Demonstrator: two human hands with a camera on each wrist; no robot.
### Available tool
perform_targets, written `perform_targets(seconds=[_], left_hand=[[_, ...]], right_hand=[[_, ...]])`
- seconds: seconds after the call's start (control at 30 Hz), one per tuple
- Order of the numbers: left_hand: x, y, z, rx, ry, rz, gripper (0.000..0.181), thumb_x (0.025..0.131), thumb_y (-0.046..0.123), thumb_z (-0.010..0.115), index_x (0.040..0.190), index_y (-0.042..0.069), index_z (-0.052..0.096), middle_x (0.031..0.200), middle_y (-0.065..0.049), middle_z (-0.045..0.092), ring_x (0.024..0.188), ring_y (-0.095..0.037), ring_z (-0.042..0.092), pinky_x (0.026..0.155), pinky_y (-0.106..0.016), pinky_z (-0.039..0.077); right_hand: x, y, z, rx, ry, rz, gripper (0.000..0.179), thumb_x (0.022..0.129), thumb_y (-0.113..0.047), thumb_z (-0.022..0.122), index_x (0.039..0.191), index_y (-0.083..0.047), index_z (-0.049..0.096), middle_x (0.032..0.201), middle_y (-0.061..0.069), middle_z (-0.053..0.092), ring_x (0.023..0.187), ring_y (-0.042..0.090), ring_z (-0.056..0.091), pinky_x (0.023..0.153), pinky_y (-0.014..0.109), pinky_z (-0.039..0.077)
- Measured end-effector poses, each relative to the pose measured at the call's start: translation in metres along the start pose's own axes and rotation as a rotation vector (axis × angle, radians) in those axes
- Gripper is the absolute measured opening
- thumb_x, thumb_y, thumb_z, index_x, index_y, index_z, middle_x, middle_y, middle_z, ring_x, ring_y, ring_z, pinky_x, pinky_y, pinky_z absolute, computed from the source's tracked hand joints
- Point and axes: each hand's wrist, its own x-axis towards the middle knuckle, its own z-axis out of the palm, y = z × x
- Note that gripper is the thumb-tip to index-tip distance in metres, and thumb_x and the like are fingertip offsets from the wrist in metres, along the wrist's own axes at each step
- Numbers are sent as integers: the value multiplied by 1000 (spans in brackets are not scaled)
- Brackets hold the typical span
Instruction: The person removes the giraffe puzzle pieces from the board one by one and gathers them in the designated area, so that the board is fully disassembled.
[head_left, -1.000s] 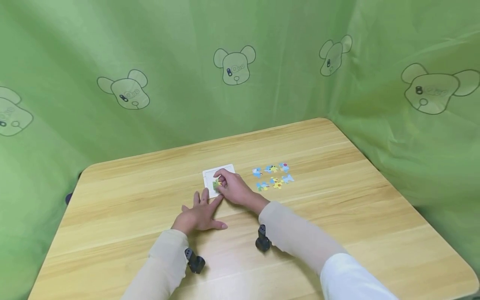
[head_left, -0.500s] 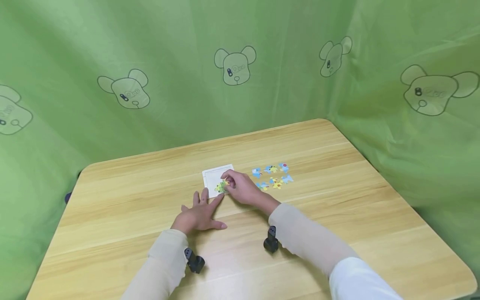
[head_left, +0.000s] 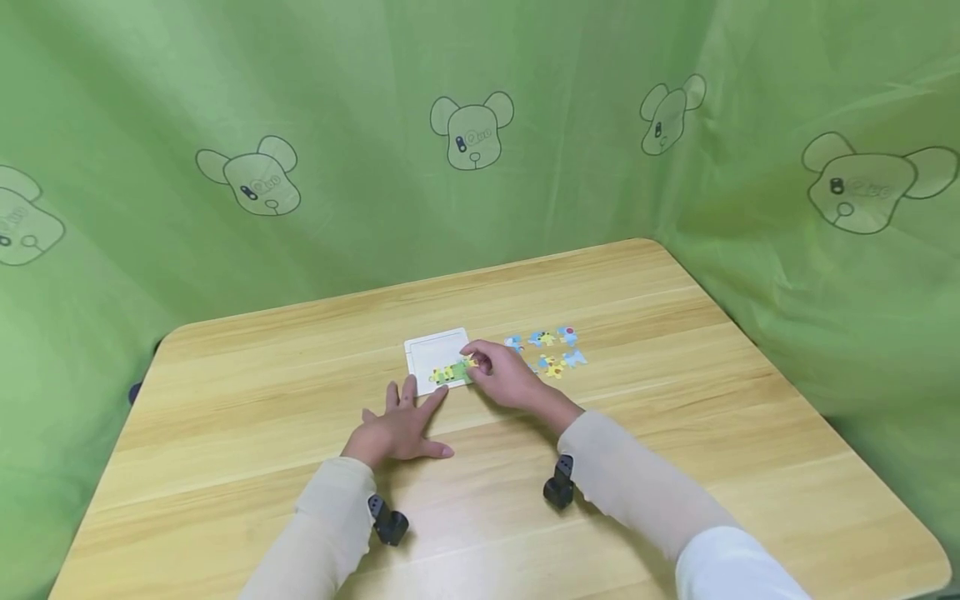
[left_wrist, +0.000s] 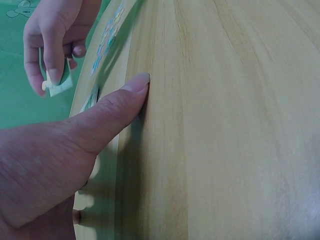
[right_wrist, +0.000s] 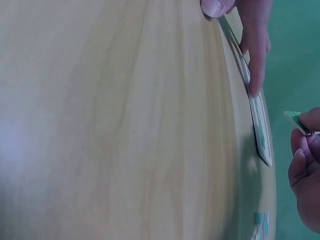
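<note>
A white puzzle tray (head_left: 429,348) lies on the table, with joined green and yellow puzzle pieces (head_left: 442,375) along its near edge. My left hand (head_left: 399,432) rests with spread fingers at the tray's near left corner; the index finger (right_wrist: 257,75) touches the rim. Over the tray's near right corner, my right hand (head_left: 506,377) pinches a green jigsaw puzzle piece (left_wrist: 62,86) between thumb and fingers. That piece (right_wrist: 295,119) is held tilted above the tray in the right wrist view. The right hand hides part of the tray's right side.
Several loose blue and yellow puzzle pieces (head_left: 553,365) lie in two rows right of the tray, some partly behind the right hand. The wooden table (head_left: 315,367) ends at a green curtain (head_left: 360,225) at the back and right.
My right hand has moved to the right across the tray with a puzzle piece, uncovering the pieces at the near edge. The left hand has stayed in place.
</note>
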Motion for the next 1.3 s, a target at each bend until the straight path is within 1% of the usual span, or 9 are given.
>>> perform_targets(seconds=[0.17, 0.3, 0.5, 0.67, 0.83, 0.93, 1.13, 1.3], left_hand=[[0, 1, 0, 0, 2, 5, 95, 77, 70, 57, 151, 36, 10, 157, -21, -4, 141, -48, 0, 95, -79, 18], [-1, 0, -1, -2, 7, 10, 95, 77, 69, 58, 151, 36, 10, 157, -21, -4, 141, -48, 0, 95, -79, 18], [-1, 0, -2, -11, 11, 12, 95, 77, 69, 58, 151, 36, 10, 157, -21, -4, 141, -48, 0, 95, -79, 17], [-1, 0, -1, -23, 3, 7, 95, 77, 68, 59, 151, 36, 10, 157, -20, -5, 141, -47, -1, 96, -79, 16], [-2, 0, -2, -32, 2, 9, 95, 76, 68, 59, 151, 37, 10, 157, -20, -6, 142, -46, -2, 96, -79, 15], [-3, 0, -2, -40, 2, 11, 95, 76, 68, 60, 151, 37, 9, 157, -20, -6, 141, -46, -3, 96, -79, 14], [-3, -1, -2, -44, 1, 10, 96, 76, 67, 60, 151, 37, 8, 157, -19, -8, 141, -46, -4, 96, -79, 13], [-2, -2, -1, -48, 1, 13, 96, 76, 67, 60, 151, 37, 9, 157, -20, -7, 141, -46, -4, 96, -79, 13]], right_hand=[[-5, 5, -7, 21, 19, 13, 36, 87, -9, 63, 123, -8, 57, 89, 1, 59, 81, 13, 56, 74, 25, 51], [-8, 10, -12, 52, 28, 43, 36, 86, -9, 64, 122, -6, 57, 90, 2, 59, 80, 14, 56, 73, 25, 51], [-12, 14, -23, 100, 44, 80, 32, 86, -7, 66, 117, -2, 59, 92, 5, 59, 82, 17, 57, 75, 27, 52], [-17, 19, -29, 85, 56, 88, 31, 86, -8, 66, 115, -2, 60, 92, 6, 59, 82, 17, 57, 75, 27, 52], [-25, 29, -34, 76, 68, 125, 32, 86, -9, 66, 116, -3, 60, 92, 6, 59, 82, 16, 56, 74, 25, 51], [-30, 33, -37, 90, 87, 134, 33, 85, -9, 67, 116, -2, 61, 92, 7, 60, 81, 16, 57, 72, 24, 52], [-41, 41, -43, 103, 118, 123, 31, 84, -9, 68, 113, -1, 63, 93, 8, 63, 80, 16, 59, 71, 22, 52], [-48, 46, -46, 109, 127, 146, 28, 83, -9, 69, 109, -1, 63, 93, 9, 64, 80, 17, 60, 71, 22, 52]])
